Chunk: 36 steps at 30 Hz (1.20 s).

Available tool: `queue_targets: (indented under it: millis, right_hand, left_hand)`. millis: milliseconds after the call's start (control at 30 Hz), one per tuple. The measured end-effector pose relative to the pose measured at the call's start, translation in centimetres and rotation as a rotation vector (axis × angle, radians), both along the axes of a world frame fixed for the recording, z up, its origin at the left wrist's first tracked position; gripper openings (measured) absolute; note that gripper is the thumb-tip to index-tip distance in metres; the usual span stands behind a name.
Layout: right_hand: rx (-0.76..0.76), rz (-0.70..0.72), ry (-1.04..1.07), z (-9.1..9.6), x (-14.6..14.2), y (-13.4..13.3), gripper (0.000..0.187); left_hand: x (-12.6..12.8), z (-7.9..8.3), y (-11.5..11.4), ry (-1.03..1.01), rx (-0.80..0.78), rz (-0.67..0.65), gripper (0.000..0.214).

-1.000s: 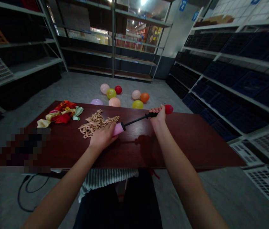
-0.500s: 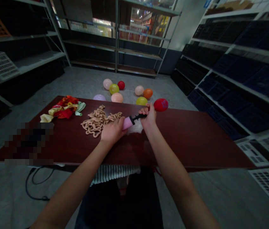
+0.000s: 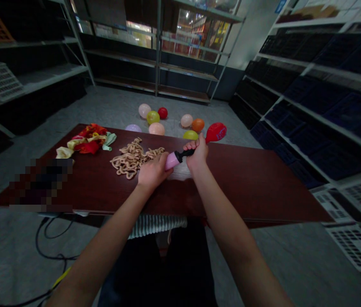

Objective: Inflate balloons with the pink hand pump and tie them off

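A pink and black hand balloon pump (image 3: pixel 171 160) is held slantwise over the table between my hands. My left hand (image 3: pixel 152 172) is closed around its pink barrel. Around the black end, my right hand (image 3: pixel 198 153) is closed, with the fingers curled over it. A red balloon (image 3: pixel 216 132) with bluish print, partly inflated, sticks out beyond my right hand; its neck is mostly hidden there. Just left of the pump lies a heap of tan cord (image 3: pixel 129 158). Farther left is a pile of limp, uninflated balloons (image 3: pixel 90 140) in red, cream and mint.
The dark red table (image 3: pixel 247 183) spans the front. Inflated balloons (image 3: pixel 157 128) of several colours rest on the floor behind it. Shelving racks (image 3: pixel 157 64) stand at the back and both sides, with crates (image 3: pixel 356 247) at right. Black cables (image 3: pixel 44 251) lie at lower left.
The pump's black middle section between my hands looks shorter, with my hands closer together. The red balloon has tilted upward and looks longer. The view has shifted slightly.
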State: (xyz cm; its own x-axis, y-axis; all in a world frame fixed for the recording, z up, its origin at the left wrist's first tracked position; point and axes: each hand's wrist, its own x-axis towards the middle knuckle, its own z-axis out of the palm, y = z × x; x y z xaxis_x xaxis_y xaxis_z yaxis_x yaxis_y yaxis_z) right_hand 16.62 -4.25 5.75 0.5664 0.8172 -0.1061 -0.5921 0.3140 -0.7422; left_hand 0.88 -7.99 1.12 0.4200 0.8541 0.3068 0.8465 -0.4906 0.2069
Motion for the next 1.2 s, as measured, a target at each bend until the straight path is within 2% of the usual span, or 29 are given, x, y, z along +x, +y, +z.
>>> queue_targets:
  millis: [200, 367, 733, 867, 967, 1067, 1200]
  right_hand:
    - [0.020, -0.069, 0.040, 0.4, 1.4, -0.3, 0.044]
    - [0.076, -0.062, -0.023, 1.5, 4.6, -0.2, 0.048]
    - [0.096, -0.085, 0.038, 5.1, 11.5, -0.3, 0.049]
    - [0.112, -0.101, 0.098, 4.1, 11.7, -0.8, 0.048]
    - [0.122, -0.110, 0.156, 3.0, 11.1, -0.9, 0.047]
    - [0.129, -0.120, 0.191, 2.5, 10.2, -0.7, 0.047]
    - [0.170, -0.099, 0.215, 2.9, 8.0, -0.4, 0.048]
  left_hand:
    - [-0.5, -0.4, 0.2, 0.010, 0.035, -0.045, 0.052]
    - [-0.6, -0.6, 0.3, 0.009, 0.059, -0.059, 0.052]
    - [-0.7, -0.9, 0.1, 0.023, 0.081, -0.058, 0.046]
    - [-0.6, -1.6, 0.5, 0.029, 0.120, -0.045, 0.043]
    - [-0.7, -1.3, 0.9, 0.067, 0.140, -0.036, 0.040]
    - [-0.6, 0.0, 1.1, 0.121, 0.161, -0.052, 0.038]
    - [0.1, 2.7, 1.4, 0.167, 0.192, -0.075, 0.038]
